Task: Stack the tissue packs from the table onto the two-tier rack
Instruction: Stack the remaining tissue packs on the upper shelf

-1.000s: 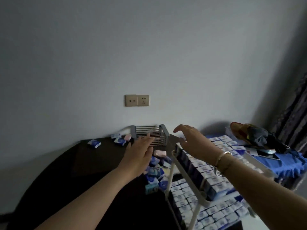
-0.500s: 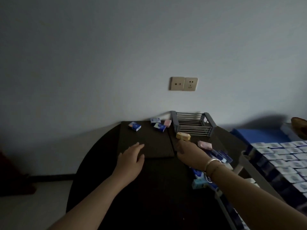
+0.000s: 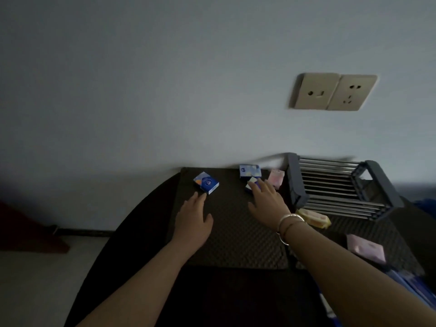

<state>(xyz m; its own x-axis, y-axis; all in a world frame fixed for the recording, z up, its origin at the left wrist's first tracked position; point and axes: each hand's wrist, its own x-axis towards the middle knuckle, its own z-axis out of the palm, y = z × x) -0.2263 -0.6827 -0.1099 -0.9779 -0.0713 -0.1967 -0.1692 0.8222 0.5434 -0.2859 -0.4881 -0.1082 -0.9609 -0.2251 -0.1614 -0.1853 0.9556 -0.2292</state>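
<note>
Dark round desk [image 3: 132, 234] against grey wall, socket [image 3: 332, 92] above. Slatted basket [image 3: 339, 187] looks bare inside. Left hand [image 3: 194, 218] fingers flat by blue pack [image 3: 206, 182]; right hand [image 3: 267, 204] fingers touch another pack [image 3: 250, 187].

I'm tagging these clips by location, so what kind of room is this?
Probably a room in a home: a plain painted wall with sockets, a dark round table with small tissue packs, and a metal rack beside them.
</note>
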